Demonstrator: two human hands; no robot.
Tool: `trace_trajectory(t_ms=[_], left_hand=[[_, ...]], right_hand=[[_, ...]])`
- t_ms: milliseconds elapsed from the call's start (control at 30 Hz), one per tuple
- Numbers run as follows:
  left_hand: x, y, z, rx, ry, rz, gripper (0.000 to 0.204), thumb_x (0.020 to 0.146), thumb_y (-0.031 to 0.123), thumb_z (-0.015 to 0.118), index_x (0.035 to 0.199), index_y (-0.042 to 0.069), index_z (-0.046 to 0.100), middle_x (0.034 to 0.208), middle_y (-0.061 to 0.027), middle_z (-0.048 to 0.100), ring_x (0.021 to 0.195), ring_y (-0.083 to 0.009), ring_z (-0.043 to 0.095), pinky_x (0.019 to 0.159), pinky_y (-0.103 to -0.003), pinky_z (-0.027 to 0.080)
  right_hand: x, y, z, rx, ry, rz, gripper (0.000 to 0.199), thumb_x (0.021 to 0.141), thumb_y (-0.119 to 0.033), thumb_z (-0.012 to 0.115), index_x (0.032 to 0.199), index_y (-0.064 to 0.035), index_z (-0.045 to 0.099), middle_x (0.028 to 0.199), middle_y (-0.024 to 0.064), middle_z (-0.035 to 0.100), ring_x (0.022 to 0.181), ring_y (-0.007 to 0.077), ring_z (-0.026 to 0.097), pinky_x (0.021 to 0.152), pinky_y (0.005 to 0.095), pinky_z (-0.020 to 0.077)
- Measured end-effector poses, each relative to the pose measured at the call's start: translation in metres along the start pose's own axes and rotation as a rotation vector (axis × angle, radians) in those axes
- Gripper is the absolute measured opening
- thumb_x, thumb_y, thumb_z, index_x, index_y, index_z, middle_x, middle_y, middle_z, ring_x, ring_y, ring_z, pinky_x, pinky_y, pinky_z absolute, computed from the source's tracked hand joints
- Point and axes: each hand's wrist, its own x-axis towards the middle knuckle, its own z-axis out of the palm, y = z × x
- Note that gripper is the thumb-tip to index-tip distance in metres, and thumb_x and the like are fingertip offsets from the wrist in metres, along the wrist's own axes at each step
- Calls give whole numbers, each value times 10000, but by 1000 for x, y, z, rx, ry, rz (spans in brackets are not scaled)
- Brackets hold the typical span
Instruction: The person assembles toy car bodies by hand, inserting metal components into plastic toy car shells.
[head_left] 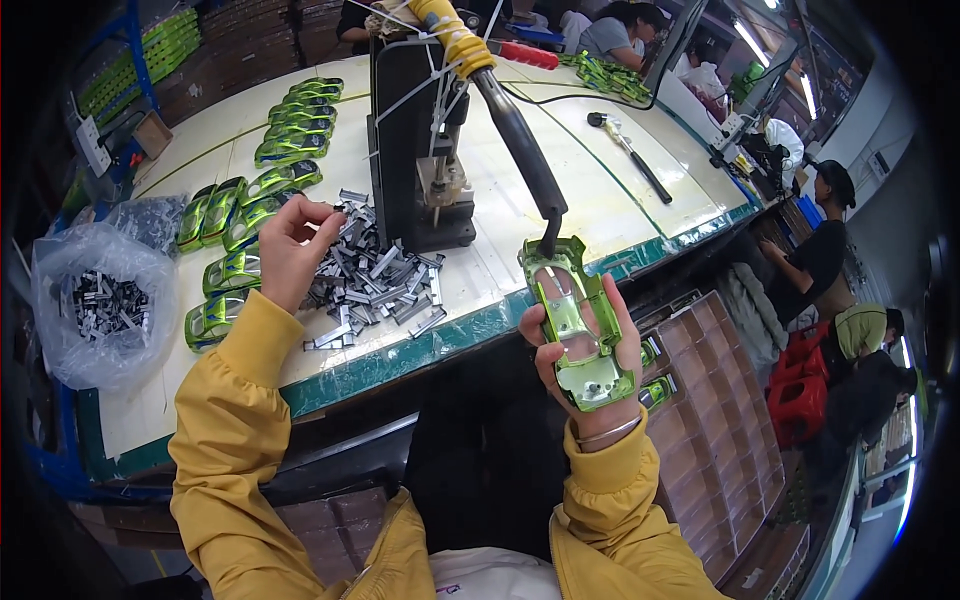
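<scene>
My right hand (pixel 622 330) grips a green toy car body shell (pixel 572 318), its hollow inside turned up, just off the table's front edge. The slim tip of a black rod-shaped tool (pixel 520 140), hanging from a yellow-wrapped hose, reaches the shell's far end. Whether it touches cannot be told. My left hand (pixel 292 250) is closed in a pinch at the left edge of a loose heap of small grey and black plastic parts (pixel 375 280); what sits between its fingertips is too small to make out. Several more green car shells (pixel 292 148) stand in rows beyond and left of this hand.
A black press-like stand (pixel 400 150) rises behind the heap. At the left lies a clear plastic bag (pixel 105 300) of similar small parts. A black-handled hammer-like tool (pixel 630 155) rests at the right. Below is a divided brown box (pixel 710 420). Other people work further off.
</scene>
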Motion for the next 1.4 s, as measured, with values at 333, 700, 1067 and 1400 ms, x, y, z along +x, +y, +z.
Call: trace_trajectory(t_ms=[333,700,1067,1400], left_hand=[[-1,-1,0,3,19,-33,100,741,65,626,728,20,538,706,3,565,521,-11,457,452,-150,355],[-1,1,2,45,35,-29,102,745,72,623,734,10,543,698,-4,570,488,-19,463,424,-161,370],[0,-1,2,83,25,23,102,741,63,626,728,7,543,698,-6,573,492,-22,466,430,-163,378],[-1,0,5,126,40,86,85,732,47,627,722,7,553,684,-4,576,512,-24,480,445,-164,393]], right_hand=[[0,-3,4,47,-34,37,404,863,-374,403,1038,-23,503,963,120,538,890,269,500,546,314,470],[-2,-4,8,77,-29,54,394,865,-367,405,1038,-22,486,991,120,522,895,273,497,542,325,475],[-3,-6,8,78,-121,83,525,871,-378,361,1283,-65,271,1274,99,324,894,192,412,586,275,486],[-3,-7,9,211,-101,140,432,871,-390,380,1090,-29,471,1034,110,502,918,246,458,567,309,468]])
